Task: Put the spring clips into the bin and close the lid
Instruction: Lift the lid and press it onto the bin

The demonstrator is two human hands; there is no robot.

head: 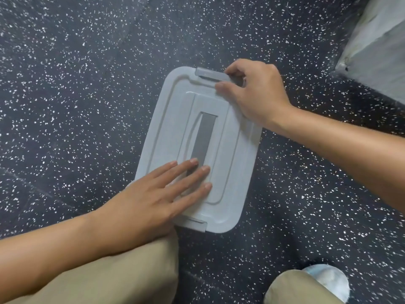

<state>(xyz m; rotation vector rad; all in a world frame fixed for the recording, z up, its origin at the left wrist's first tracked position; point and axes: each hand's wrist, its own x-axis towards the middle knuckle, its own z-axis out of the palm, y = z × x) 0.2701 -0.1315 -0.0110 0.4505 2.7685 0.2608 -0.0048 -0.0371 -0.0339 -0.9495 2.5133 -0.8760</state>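
One bin lid (232, 163), pale grey, with one dark recessed handle slot (202, 139). Two latch clips: one at far end (209, 73), one at near end (195, 224). Two hands: left hand (153, 198), right hand (256, 91). Two knees in tan trousers (131, 275). One pale shoe (331, 279). One grey block, top right (377, 47). Spring clips visible: zero.

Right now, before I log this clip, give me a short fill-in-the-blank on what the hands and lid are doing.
1. The left hand lies ____ on the lid, fingers spread.
2. The right hand pinches the far ____ of the lid.
3. The bin stands on a dark, ____ floor.
4. The clips are ____ from view.

Missing words: flat; latch; speckled; hidden
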